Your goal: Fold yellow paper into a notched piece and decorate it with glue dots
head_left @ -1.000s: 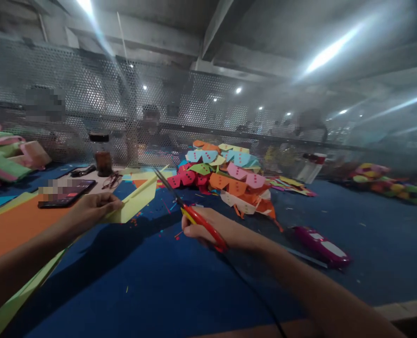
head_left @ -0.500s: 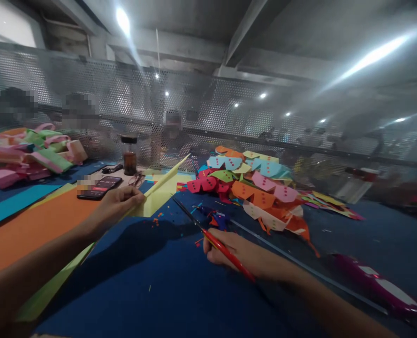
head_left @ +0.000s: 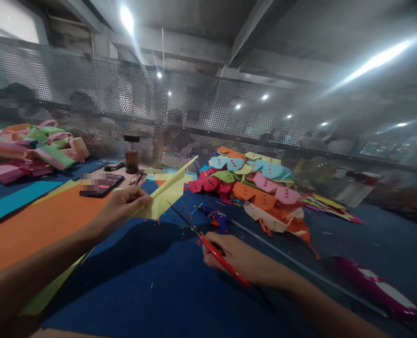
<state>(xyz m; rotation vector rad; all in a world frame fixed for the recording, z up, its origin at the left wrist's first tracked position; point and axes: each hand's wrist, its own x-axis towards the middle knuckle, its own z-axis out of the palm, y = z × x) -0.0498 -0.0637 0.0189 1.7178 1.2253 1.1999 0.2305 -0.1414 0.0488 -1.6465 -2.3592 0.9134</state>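
My left hand pinches a folded pale yellow sheet of paper, holding it up off the blue table with its tip pointing right and away. My right hand is closed round the red handles of a pair of scissors, whose dark blades point up-left toward the yellow paper. The blade tips sit just below the paper's lower edge.
A heap of coloured cut paper pieces lies beyond my hands. An orange sheet, a phone, a jar and glasses sit at the left; folded coloured pieces far left. A purple stapler-like tool lies at the right. People sit behind the perforated metal screen.
The view swung leftward, shifting everything right in the picture. My right hand with the scissors dropped lower. My left hand kept its pinch on the yellow paper.
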